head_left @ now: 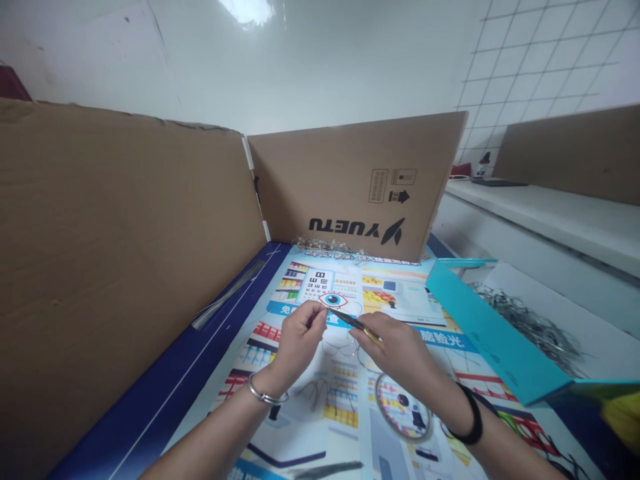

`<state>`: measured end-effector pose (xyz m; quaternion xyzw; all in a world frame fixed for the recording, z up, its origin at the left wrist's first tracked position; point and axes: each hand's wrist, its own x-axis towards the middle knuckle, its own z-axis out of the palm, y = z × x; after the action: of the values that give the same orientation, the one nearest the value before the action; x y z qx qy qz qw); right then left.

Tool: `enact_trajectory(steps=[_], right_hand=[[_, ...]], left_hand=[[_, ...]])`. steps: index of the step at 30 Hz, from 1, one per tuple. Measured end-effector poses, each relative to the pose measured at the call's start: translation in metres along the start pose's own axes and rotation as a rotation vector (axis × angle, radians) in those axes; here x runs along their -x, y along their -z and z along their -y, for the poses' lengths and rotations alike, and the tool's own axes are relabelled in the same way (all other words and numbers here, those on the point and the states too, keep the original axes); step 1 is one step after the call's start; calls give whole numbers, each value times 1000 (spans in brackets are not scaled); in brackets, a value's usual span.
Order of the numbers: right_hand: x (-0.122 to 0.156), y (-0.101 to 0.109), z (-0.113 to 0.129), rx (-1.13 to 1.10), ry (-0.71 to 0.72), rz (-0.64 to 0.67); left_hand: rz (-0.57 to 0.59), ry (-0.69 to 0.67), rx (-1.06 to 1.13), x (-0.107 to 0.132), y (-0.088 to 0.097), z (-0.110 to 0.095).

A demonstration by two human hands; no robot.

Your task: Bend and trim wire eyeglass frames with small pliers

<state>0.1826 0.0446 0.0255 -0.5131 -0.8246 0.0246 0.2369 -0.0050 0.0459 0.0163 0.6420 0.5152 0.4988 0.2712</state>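
Note:
My left hand is closed in a pinch over the printed poster on the table, holding a thin wire piece that is too fine to name. My right hand is closed on a small slim tool with a dark tip and a yellowish handle. The tool's tip points left and meets the fingertips of my left hand. Below both hands thin wire loops lie on the poster. A silver bangle is on my left wrist and a black band on my right.
Brown cardboard walls stand at the left and at the back. A teal box at the right holds a heap of grey wire parts. A bundle of straight wires lies by the left wall. A wire ring lies near my right wrist.

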Motion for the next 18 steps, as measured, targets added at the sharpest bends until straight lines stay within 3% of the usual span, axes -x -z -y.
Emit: enact_trajectory(steps=[8,18], right_hand=[[0,3,0,83,40,-33],[0,11,-1,151,63,26]], left_hand=[[-43,-141,-191,0,1,-1],[-47,-276,-334,0,4,4]])
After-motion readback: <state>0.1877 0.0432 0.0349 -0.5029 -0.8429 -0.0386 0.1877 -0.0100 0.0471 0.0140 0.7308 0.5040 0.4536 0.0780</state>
